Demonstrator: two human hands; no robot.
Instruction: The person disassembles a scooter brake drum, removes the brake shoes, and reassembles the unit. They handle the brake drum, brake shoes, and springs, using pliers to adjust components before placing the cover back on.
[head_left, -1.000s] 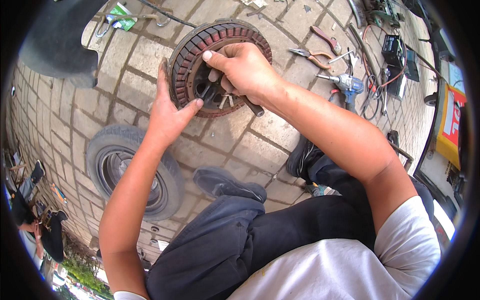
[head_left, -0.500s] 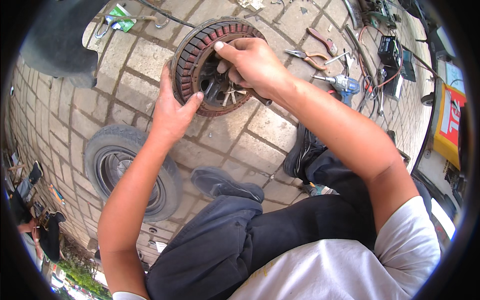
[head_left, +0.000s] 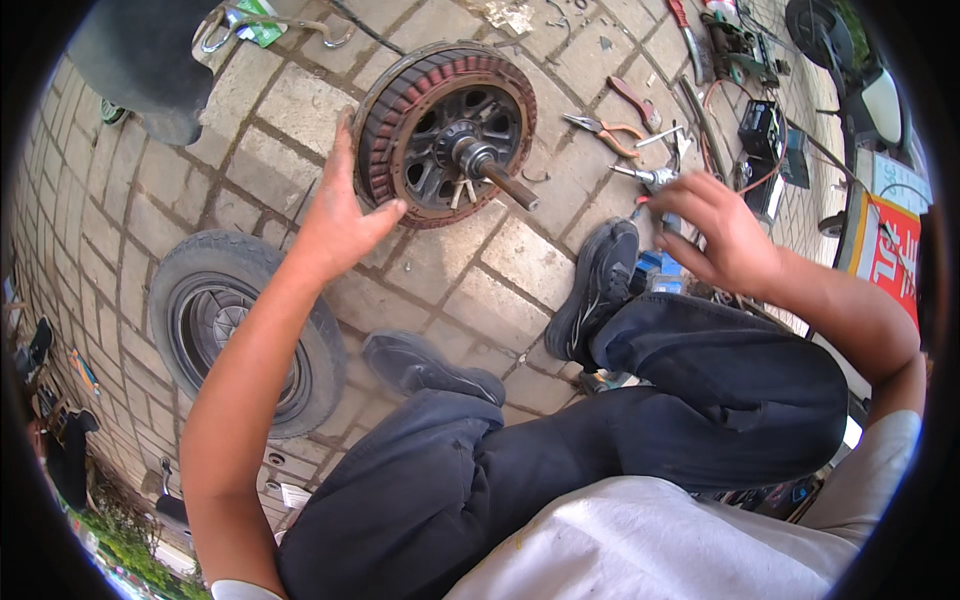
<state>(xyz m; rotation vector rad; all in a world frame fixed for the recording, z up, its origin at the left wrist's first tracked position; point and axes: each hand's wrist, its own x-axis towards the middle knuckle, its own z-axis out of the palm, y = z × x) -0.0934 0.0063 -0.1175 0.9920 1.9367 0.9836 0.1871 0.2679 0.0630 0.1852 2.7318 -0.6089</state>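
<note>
A hub motor stator (head_left: 378, 165) with dark red copper windings around its edge stands tilted on the paving, its thick axle (head_left: 512, 187) pointing toward the lower right. Pale wire ends (head_left: 463, 190) stick out beside the axle. My left hand (head_left: 345, 215) holds the stator's left side, thumb at the front rim and fingers behind. Off to the right, my right hand (head_left: 720, 232) hovers over a blue power drill (head_left: 655, 268), its fingers bent but apart, with nothing seen in them. Past the fingertips shows the drill's metal nose (head_left: 640, 175); the hand hides the middle of the tool.
A wheel with a tyre (head_left: 165, 315) lies left of my feet. Orange-handled pliers (head_left: 618, 142), a red-handled tool (head_left: 636, 103) and a black battery (head_left: 762, 130) lie at the far right. My shoes (head_left: 590, 290) stand between stator and legs. A dark rounded shape (head_left: 140, 70) fills the far left.
My right hand has left the stator's centre and moved right and nearer, over the drill. The hub and axle now show uncovered. My left hand stays at the stator's side.
</note>
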